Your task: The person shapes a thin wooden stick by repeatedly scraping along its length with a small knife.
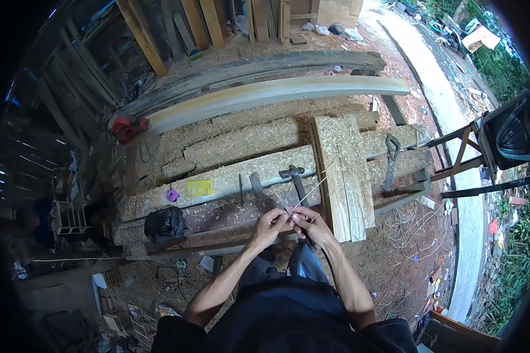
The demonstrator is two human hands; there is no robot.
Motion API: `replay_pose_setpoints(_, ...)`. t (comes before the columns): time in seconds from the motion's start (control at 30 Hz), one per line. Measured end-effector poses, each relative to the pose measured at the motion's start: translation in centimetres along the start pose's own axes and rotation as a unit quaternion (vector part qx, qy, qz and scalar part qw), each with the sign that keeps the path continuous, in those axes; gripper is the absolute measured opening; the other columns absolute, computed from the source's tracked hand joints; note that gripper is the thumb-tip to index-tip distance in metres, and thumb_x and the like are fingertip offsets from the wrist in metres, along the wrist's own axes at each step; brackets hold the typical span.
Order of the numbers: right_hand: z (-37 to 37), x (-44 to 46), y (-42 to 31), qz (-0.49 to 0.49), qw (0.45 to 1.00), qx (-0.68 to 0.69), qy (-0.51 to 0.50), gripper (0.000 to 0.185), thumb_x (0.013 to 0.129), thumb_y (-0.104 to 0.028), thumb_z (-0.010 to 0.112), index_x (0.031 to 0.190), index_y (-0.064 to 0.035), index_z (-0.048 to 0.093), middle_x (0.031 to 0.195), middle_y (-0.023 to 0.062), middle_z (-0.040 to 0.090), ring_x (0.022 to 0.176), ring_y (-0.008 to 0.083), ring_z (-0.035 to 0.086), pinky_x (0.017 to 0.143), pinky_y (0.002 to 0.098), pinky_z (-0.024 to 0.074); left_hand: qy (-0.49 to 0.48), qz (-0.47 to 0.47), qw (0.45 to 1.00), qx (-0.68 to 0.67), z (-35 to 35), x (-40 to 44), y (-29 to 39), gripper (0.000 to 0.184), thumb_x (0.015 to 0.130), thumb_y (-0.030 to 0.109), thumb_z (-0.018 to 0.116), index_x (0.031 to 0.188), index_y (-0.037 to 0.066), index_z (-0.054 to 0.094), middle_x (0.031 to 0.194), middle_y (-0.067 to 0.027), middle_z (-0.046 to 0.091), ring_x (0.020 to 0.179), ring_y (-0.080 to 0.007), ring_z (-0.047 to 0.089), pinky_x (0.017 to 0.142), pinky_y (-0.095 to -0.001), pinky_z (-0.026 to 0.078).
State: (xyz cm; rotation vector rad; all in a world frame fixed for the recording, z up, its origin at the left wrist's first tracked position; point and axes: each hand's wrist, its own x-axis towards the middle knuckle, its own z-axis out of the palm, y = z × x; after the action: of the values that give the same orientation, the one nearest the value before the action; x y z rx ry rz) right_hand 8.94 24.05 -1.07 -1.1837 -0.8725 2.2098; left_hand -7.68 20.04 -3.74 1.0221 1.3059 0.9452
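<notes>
Both hands meet close to my body, over the near edge of the wooden workbench. My left hand (270,225) is closed in a pinch on something small and thin that I cannot make out. My right hand (313,226) is closed around a thin light wooden strip (313,192), which slants up to the right. A dark tool or handle shows just below the fingers. Behind the hands lies a hammer (298,183), its head away from me. A short dark block (257,184) and a thin dark rod (240,188) rest to the left of it.
On the bench are a yellow packet (199,188), a purple tape roll (172,195), a black plastic bag (165,224) and stacked boards (344,176) under shavings. A handsaw (390,163) lies right. A red power tool (128,129) sits far left, by a long plank (265,97).
</notes>
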Motion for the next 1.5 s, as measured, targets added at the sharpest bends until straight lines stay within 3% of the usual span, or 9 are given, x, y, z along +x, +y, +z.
replay_pose_setpoints(0.07,0.7,0.6,0.1,-0.007,0.997,-0.079,0.009,0.028,0.092,-0.017,0.055,0.116,-0.0022,0.054,0.075,0.0009,0.059,0.058,0.0065,0.048,0.049,0.0197,0.0388,-0.002,-0.016,1.000,0.013,-1.1,-0.7,0.3,0.014,0.091,0.011,0.054,0.096,0.000,0.061,0.085,-0.0019,0.062,0.079,-0.0072,0.054,0.071,-0.0229,0.044)
replay_pose_setpoints(0.37,4.3,1.0,0.8,0.011,0.999,-0.017,-0.034,0.018,0.091,-0.017,0.056,0.098,-0.0004,0.057,0.079,0.0042,0.060,0.053,0.0054,0.041,0.043,0.0185,0.0315,0.015,-0.021,0.996,0.091,-4.5,-2.6,1.1,0.016,0.092,0.012,0.052,0.086,-0.002,0.057,0.084,-0.0080,0.063,0.077,-0.0103,0.057,0.069,-0.0265,0.045)
replay_pose_setpoints(0.57,2.8,0.2,0.3,0.088,0.992,0.086,-0.017,0.014,0.089,-0.012,0.058,0.097,-0.0011,0.059,0.080,0.0066,0.061,0.052,0.0041,0.038,0.042,0.0172,0.0291,0.007,0.089,0.996,0.012,-4.5,-3.5,0.2,0.016,0.091,0.014,0.054,0.085,0.000,0.058,0.071,-0.0047,0.060,0.065,-0.0092,0.054,0.058,-0.0262,0.042)
replay_pose_setpoints(0.77,2.5,-0.4,1.4,0.051,0.991,0.114,0.040,0.013,0.089,-0.013,0.059,0.098,-0.0056,0.054,0.081,0.0081,0.061,0.049,0.0054,0.037,0.042,0.0184,0.0300,-0.091,-0.190,0.962,-0.173,-4.4,-3.4,1.0,0.016,0.091,0.016,0.055,0.084,0.002,0.059,0.065,0.0048,0.047,0.057,-0.0037,0.038,0.049,-0.0218,0.030)
replay_pose_setpoints(0.8,2.8,-0.7,1.0,0.049,0.991,0.113,0.041,0.013,0.089,-0.013,0.059,0.098,-0.0056,0.054,0.081,0.0081,0.061,0.049,0.0054,0.037,0.042,0.0184,0.0300,-0.092,-0.189,0.962,-0.173,-4.1,-3.2,0.6,0.016,0.091,0.016,0.055,0.084,0.002,0.059,0.065,0.0048,0.047,0.057,-0.0037,0.038,0.049,-0.0218,0.030)
replay_pose_setpoints(0.87,3.3,-1.6,0.5,0.063,0.997,0.048,-0.005,0.015,0.089,-0.014,0.060,0.100,-0.0057,0.053,0.084,0.0082,0.063,0.053,0.0041,0.041,0.043,0.0165,0.0304,-0.059,-0.052,0.995,-0.066,-3.4,-2.9,-1.0,0.016,0.091,0.015,0.055,0.084,0.001,0.059,0.064,0.0042,0.047,0.056,-0.0040,0.037,0.049,-0.0220,0.030)
replay_pose_setpoints(1.0,2.6,-1.8,1.4,0.043,0.998,0.053,0.011,0.013,0.088,-0.012,0.060,0.096,-0.0035,0.055,0.080,0.0073,0.062,0.051,0.0036,0.041,0.042,0.0162,0.0302,-0.065,0.052,0.996,-0.029,-2.6,-2.6,-2.3,0.013,0.090,0.011,0.055,0.084,0.000,0.057,0.070,0.0000,0.054,0.063,-0.0059,0.046,0.056,-0.0237,0.038)
replay_pose_setpoints(1.2,1.5,-2.2,0.9,0.038,0.997,0.064,0.003,0.007,0.088,-0.009,0.058,0.092,-0.0033,0.057,0.079,0.0065,0.062,0.049,0.0037,0.039,0.041,0.0171,0.0285,-0.039,0.020,0.995,0.089,-1.6,-3.8,1.2,0.015,0.091,0.014,0.054,0.089,-0.001,0.057,0.083,-0.0119,0.064,0.082,-0.0189,0.064,0.069,-0.0310,0.047)
replay_pose_setpoints(1.5,-4.3,-3.7,-1.8,-0.015,0.993,0.095,0.075,0.007,0.088,-0.009,0.057,0.090,-0.0022,0.056,0.078,0.0063,0.061,0.047,0.0042,0.037,0.039,0.0182,0.0277,-0.051,0.041,0.989,0.133,-2.0,-5.1,2.5,0.015,0.090,0.013,0.053,0.091,-0.001,0.057,0.087,-0.0141,0.065,0.092,-0.0261,0.064,0.083,-0.0341,0.048)
